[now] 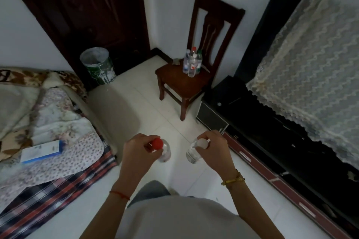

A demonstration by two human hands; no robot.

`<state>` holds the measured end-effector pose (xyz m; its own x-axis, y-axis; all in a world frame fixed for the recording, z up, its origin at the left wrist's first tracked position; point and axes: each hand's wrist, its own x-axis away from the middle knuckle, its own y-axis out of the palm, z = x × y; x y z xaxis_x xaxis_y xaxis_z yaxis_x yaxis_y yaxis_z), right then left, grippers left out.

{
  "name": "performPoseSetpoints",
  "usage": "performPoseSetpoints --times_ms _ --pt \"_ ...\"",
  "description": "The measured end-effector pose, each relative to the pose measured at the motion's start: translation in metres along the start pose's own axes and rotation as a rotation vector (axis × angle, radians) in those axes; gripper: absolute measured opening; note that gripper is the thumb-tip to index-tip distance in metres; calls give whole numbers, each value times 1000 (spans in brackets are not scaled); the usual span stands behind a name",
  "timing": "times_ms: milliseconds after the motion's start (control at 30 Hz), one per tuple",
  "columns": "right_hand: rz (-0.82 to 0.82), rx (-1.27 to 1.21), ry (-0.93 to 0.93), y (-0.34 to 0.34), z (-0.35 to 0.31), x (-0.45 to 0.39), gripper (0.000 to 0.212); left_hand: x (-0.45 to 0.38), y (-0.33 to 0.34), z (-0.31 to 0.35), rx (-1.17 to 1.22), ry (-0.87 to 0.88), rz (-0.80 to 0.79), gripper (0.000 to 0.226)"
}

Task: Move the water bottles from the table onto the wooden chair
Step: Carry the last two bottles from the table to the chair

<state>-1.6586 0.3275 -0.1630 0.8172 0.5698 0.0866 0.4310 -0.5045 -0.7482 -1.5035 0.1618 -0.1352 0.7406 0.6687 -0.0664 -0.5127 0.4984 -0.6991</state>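
My left hand [138, 150] grips the neck of a clear water bottle with a red cap [165, 152], held upright over the floor. My right hand [214, 146] grips a clear bottle with a white cap [192, 153] the same way. Ahead stands the dark wooden chair [174, 78] against the wall. Several water bottles [192, 62] with white, red and green caps stand clustered at the back of its seat. The front of the seat is bare.
A bed with patterned blankets [54, 122] and a blue-white box [41, 150] lies at left. A bin [98, 66] stands by the dark door [93, 11]. A black cabinet [262, 122] with a lace cloth [310, 75] runs along the right. White tiled floor [139, 103] lies between.
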Motion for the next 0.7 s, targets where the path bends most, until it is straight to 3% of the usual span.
performPoseSetpoints --times_ms 300,700 --pt "-14 -19 -14 17 -22 -166 19 -161 6 -16 -6 -15 48 20" --pt "52 -76 93 59 -81 -373 19 -406 -17 -70 -37 87 -126 33"
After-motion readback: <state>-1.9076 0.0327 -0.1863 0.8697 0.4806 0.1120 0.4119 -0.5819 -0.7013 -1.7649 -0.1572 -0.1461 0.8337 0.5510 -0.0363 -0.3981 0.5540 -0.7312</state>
